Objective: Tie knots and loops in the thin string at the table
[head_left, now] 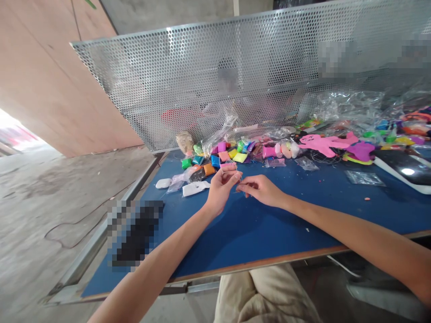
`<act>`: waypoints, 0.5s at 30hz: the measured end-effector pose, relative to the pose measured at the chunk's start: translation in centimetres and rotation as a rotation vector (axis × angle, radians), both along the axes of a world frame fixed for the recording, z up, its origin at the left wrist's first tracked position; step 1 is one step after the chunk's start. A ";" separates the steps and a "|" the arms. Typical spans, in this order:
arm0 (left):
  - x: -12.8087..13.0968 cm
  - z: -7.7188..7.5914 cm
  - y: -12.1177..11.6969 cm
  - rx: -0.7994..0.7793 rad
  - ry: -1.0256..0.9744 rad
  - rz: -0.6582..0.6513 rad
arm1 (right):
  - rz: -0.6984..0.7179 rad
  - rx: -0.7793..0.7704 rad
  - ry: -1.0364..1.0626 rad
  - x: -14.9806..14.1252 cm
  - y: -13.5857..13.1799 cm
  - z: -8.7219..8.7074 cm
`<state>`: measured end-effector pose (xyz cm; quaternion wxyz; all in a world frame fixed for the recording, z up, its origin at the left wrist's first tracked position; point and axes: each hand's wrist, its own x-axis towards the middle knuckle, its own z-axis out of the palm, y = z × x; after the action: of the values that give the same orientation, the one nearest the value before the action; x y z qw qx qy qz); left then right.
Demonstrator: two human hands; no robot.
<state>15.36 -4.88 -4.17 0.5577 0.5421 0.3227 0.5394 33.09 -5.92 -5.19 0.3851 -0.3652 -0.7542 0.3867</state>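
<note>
Blue table (235, 242), mesh panel (188, 76) behind; your left hand (220, 188) and right hand (262, 189) pinch a thin strand (241, 179) above it.
Strand looks bent into a partial loop; can't tell what's done or left. Small packets (209, 169) behind hold solid colours; clear bag (365, 178) at right, contents unclear.
</note>
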 end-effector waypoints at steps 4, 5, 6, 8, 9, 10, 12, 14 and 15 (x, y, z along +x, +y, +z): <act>-0.3 0.1 0.2 -0.030 -0.030 -0.012 | -0.032 0.067 -0.042 0.7 0.0 0.6; -0.4 0.2 0.3 -0.031 -0.031 -0.017 | -0.041 0.090 -0.057 1.0 0.0 0.8; -0.5 0.3 0.4 -0.030 -0.034 -0.023 | -0.057 0.118 -0.077 1.3 0.0 1.0; -0.6 0.3 0.5 -0.025 -0.037 -0.041 | -0.094 0.188 -0.130 1.8 -0.1 1.5; -0.7 0.3 0.5 -0.021 -0.037 -0.055 | -0.111 0.221 -0.157 2.0 -0.1 1.7; -0.7 0.3 0.4 -0.015 -0.033 -0.075 | -0.120 0.248 -0.182 2.2 -0.1 1.9; -0.7 0.2 0.3 -0.004 -0.015 -0.123 | -0.122 0.278 -0.215 2.5 -0.1 2.1; -0.6 0.1 0.2 -0.008 0.002 -0.155 | -0.105 0.285 -0.238 2.7 0.0 2.2; -0.6 0.1 0.2 -0.014 0.005 -0.162 | -0.092 0.279 -0.244 2.7 0.1 2.1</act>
<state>14.73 -4.71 -4.05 0.6025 0.5638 0.2829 0.4889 35.84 -5.87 -3.07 0.3551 -0.3867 -0.8239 0.2134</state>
